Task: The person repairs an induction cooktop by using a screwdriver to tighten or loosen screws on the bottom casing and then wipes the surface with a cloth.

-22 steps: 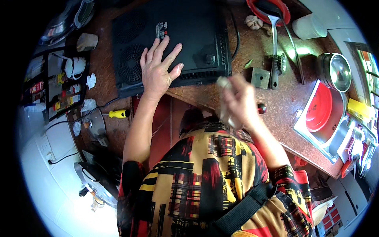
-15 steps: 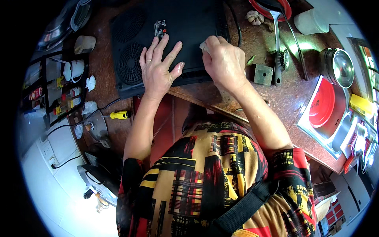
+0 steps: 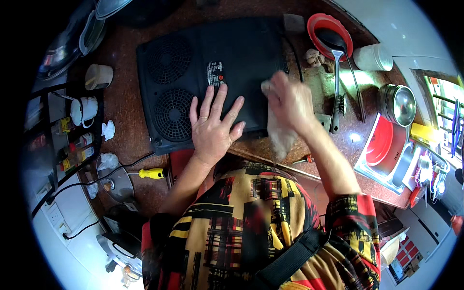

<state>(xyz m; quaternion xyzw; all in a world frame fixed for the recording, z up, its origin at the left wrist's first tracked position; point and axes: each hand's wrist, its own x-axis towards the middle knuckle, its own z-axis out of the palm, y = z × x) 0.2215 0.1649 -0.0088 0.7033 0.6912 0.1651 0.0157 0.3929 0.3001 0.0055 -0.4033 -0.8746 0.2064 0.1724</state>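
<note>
A black induction cooker (image 3: 246,58) lies upside down on the brown counter, its two round fan grilles (image 3: 174,114) and a label facing up. My left hand (image 3: 211,140) rests flat on its underside just below the label, fingers spread. Near the cooker's right edge is my right hand (image 3: 294,107), smeared by motion, its fingers curled round a pale cloth (image 3: 281,142). The cloth hangs down from that hand past the cooker's near corner toward the counter edge.
A yellow screwdriver (image 3: 152,173) lies at left beside a power cord. On the right are garlic (image 3: 314,58), a ladle (image 3: 337,79), a brush (image 3: 342,104), a red bowl (image 3: 313,21), metal bowls (image 3: 402,105) and a sink with a red basin (image 3: 379,145).
The view has shifted, showing more of the cooker's far side. My right hand has moved toward the cooker's right edge, and more of the cloth now shows below it.
</note>
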